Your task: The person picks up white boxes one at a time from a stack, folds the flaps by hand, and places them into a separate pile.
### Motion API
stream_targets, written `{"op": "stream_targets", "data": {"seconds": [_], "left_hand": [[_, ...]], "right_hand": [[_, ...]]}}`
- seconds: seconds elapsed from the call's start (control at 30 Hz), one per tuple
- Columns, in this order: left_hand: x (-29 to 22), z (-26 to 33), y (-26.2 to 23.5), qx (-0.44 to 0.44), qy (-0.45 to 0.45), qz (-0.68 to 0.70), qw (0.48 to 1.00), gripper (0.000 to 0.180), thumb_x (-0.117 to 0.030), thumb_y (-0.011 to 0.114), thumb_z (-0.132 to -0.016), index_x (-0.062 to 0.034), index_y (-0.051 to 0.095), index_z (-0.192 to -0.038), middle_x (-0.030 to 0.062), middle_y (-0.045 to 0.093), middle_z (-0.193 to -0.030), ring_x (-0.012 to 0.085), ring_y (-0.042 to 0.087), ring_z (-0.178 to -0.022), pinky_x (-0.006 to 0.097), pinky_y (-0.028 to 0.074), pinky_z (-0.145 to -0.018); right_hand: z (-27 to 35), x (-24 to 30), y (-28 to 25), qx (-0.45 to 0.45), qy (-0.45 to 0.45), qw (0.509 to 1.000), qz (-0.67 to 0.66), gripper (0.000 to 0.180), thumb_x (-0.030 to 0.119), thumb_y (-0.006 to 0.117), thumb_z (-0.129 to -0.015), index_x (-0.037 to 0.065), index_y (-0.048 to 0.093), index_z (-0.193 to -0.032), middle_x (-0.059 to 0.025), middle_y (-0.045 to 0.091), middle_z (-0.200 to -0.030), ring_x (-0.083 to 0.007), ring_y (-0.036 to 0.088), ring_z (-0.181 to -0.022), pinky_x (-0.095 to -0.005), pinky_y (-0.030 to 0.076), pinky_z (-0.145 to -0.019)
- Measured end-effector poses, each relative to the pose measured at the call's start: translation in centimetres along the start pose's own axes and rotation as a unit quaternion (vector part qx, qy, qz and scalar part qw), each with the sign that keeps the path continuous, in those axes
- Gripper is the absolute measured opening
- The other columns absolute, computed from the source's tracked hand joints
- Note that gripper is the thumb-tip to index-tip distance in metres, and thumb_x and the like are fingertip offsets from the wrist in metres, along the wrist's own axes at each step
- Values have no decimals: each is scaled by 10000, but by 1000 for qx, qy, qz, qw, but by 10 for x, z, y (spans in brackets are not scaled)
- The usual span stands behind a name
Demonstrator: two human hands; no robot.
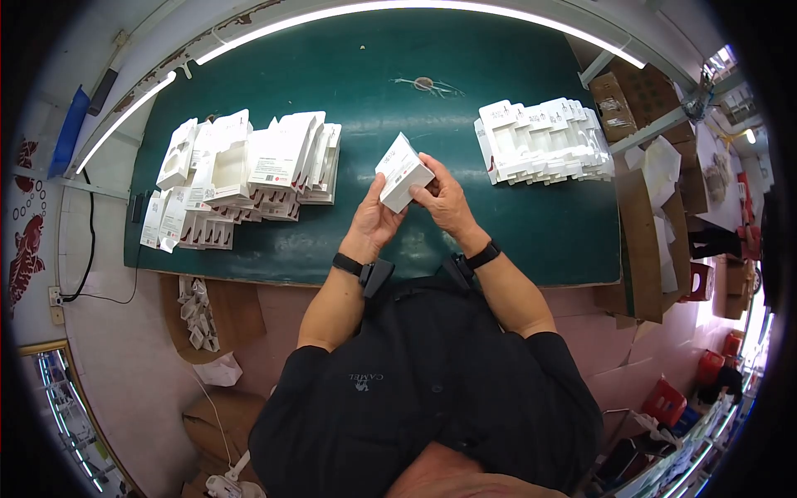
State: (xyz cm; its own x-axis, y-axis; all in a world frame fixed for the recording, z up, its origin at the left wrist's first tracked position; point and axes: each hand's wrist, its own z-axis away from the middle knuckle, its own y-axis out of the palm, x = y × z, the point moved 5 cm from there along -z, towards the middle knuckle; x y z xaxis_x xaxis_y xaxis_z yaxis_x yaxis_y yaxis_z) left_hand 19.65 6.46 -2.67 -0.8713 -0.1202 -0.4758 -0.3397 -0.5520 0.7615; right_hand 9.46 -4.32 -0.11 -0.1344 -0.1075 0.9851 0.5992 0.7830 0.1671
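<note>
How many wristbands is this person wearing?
2: one black wristband on the left wrist, below the left hand, and one black wristband on the right wrist, below the right hand. Both hands hold a small white box.

Small box (403,173): smooth white card; counter (465,75): matt dark green; cartons (643,232) beyond its right edge: rough brown cardboard.

a small packing workshop, by the look of it. a green-topped worktop (498,224) carries a heap of folded white cartons (241,170) toward its left edge and a neat row of flat white carton blanks (544,141) near its right edge. brown cardboard boxes (631,95) crowd the far right corner, a strip light (398,12) curves along the far edge, and more cardboard lies on the floor (207,307) below the near edge.
</note>
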Motion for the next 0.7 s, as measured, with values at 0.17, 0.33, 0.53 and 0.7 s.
{"op": "stream_targets", "data": {"seconds": [0.17, 0.33, 0.53, 0.7], "left_hand": [[-1, 7, 4, 57, 20, -54, 997, 458, -401, 544, -1025, -106, 504, -1373, 46, 653, -1242, 171, 659, -1090, 317, 583, -843], [-6, 10, 8, 64, 45, -76, 994, 460, -382, 547, -1028, -92, 493, -1381, 66, 647, -1254, 188, 653, -1112, 352, 573, -880], [-5, 13, 6, 18, 43, 18, 999, 442, -352, 550, -1031, -92, 488, -1384, 79, 644, -1257, 197, 658, -1104, 375, 570, -870], [-7, 11, 3, 8, 61, -15, 998, 450, -354, 579, -1018, -67, 500, -1355, 105, 643, -1237, 235, 663, -1086, 411, 565, -888]], "right_hand": [[4, 3, -1, -21, -10, 999, 48, 618, 34, 665, -914, 68, 415, -1479, -66, 625, -1187, -119, 627, -988, -279, 554, -814], [4, 7, -4, -41, -43, 997, 58, 579, 35, 670, -887, 71, 473, -1430, -57, 640, -1156, -90, 613, -893, -259, 525, -784], [7, 23, 2, 24, -56, 998, 22, 532, -1, 665, -902, 70, 502, -1403, -59, 614, -1202, -106, 634, -972, -279, 561, -786], [9, 59, -4, -113, -182, 918, 333, 441, 37, 730, -838, 61, 596, -1258, -89, 626, -1143, -165, 653, -886, -309, 548, -713]]}}
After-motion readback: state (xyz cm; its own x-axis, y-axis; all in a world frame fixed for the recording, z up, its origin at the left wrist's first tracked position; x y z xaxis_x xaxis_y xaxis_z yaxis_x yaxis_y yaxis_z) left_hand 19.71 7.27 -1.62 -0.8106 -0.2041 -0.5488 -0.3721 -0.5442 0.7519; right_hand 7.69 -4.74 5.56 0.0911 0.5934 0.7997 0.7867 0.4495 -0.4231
